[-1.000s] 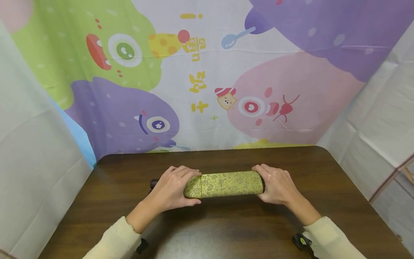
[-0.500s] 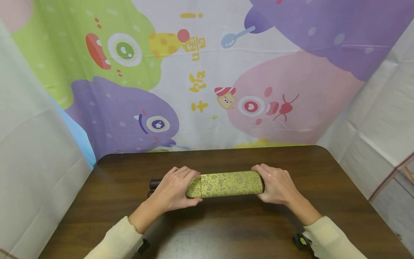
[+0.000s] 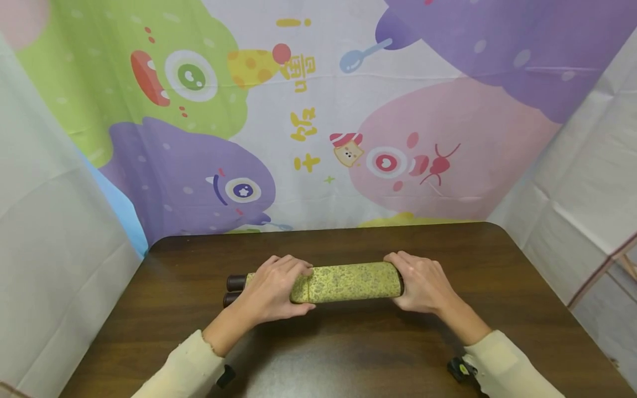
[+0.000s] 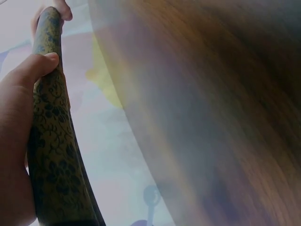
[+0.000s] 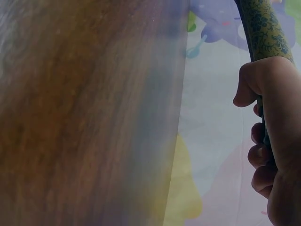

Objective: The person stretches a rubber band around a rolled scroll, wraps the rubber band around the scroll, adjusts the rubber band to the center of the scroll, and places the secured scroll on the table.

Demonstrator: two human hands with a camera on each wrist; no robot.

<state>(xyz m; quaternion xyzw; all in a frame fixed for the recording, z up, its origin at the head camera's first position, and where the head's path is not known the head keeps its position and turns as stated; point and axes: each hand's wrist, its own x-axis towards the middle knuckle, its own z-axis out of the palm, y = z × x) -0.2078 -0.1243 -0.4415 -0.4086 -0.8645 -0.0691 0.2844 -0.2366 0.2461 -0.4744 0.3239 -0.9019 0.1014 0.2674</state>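
Note:
A rolled scroll (image 3: 355, 281) in yellow-green floral brocade is held level above the table in the head view. Two dark knobs (image 3: 236, 283) stick out at its left end, and a thin seam crosses the cloth beside my left hand (image 3: 273, 290). That hand grips the scroll left of its middle, thumb on the near side and fingers over the far side. My right hand (image 3: 423, 282) grips the right end and hides part of it. In the left wrist view, the left thumb (image 4: 44, 66) presses along the patterned cloth. The right wrist view shows curled fingers (image 5: 261, 157) around the scroll.
The dark brown wooden table (image 3: 348, 354) has rounded far corners. Behind it hangs a cartoon-printed curtain (image 3: 318, 204), and pale cloth panels (image 3: 55, 249) stand on both sides. Dark wrist devices (image 3: 460, 369) sit under the sleeves.
My left hand has slid a little right along the scroll, uncovering more of the knobs and the cloth at the left end. The scroll and right hand have shifted slightly left.

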